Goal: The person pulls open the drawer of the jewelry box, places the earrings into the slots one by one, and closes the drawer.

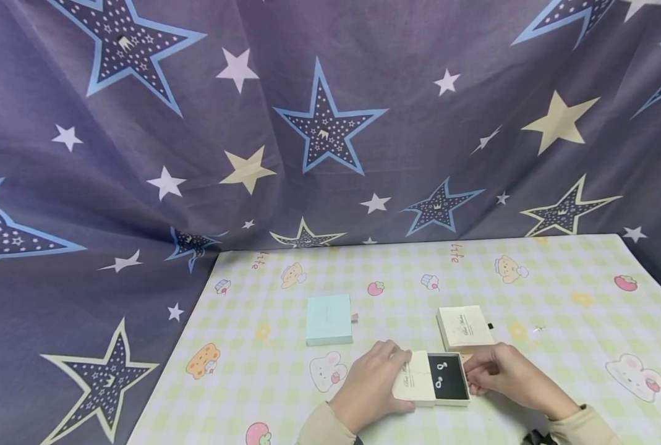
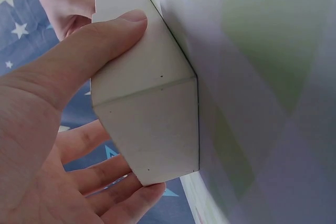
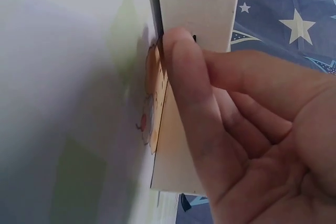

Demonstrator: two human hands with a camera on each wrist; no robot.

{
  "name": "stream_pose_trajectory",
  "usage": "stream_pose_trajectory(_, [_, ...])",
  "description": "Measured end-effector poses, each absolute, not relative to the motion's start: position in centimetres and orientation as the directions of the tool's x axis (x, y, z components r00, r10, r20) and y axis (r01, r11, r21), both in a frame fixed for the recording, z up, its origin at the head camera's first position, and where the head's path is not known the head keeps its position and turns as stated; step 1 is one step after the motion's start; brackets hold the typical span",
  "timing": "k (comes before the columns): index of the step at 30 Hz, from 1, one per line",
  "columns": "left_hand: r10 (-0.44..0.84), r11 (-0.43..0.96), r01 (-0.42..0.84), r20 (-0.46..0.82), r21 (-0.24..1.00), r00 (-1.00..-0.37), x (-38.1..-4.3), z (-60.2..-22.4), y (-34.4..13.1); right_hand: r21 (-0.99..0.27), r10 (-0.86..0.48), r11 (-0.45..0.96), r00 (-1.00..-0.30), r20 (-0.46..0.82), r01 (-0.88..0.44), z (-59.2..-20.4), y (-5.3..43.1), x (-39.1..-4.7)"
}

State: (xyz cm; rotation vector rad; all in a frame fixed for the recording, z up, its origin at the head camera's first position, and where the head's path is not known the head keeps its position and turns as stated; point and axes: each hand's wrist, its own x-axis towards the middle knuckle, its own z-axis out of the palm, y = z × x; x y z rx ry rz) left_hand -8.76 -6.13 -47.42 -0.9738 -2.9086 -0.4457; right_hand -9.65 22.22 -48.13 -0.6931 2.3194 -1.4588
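Observation:
A cream jewelry box [image 1: 413,386] lies on the table with its drawer [image 1: 459,395] slid partly out to the right. On the drawer's black lining sits a pair of small silvery earrings [image 1: 440,366]. My left hand [image 1: 370,383] grips the box's outer sleeve [image 2: 152,124], thumb along the near side and fingers round the far side. At the drawer's right end, my right hand [image 1: 505,375] pinches a small black pull tab [image 3: 195,38] between thumb and finger. Most of that tab is hidden by the fingers.
Just behind the drawer stands a second cream box [image 1: 465,327] with a black tab. A light blue box [image 1: 329,318] lies further left. A tiny silvery piece [image 1: 538,328] rests on the checked tablecloth [image 1: 397,309] at right. A star-patterned curtain [image 1: 330,204] hangs behind.

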Motion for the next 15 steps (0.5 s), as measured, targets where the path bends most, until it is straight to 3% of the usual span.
stream_pose_trajectory(6, [0.581, 0.763, 0.593, 0.13, 0.257, -0.804, -8.7, -47.3, -6.1, -0.893, -0.576, 0.347, -0.817, 0.038, -0.286, -48.1, 21.6, -9.8])
stream_pose_trajectory(15, [0.583, 0.76, 0.595, 0.129, 0.263, -0.802, -8.8, -47.4, -6.1, -0.893, -0.587, 0.371, -0.809, -0.013, -0.254, -47.8, 20.1, -10.3])
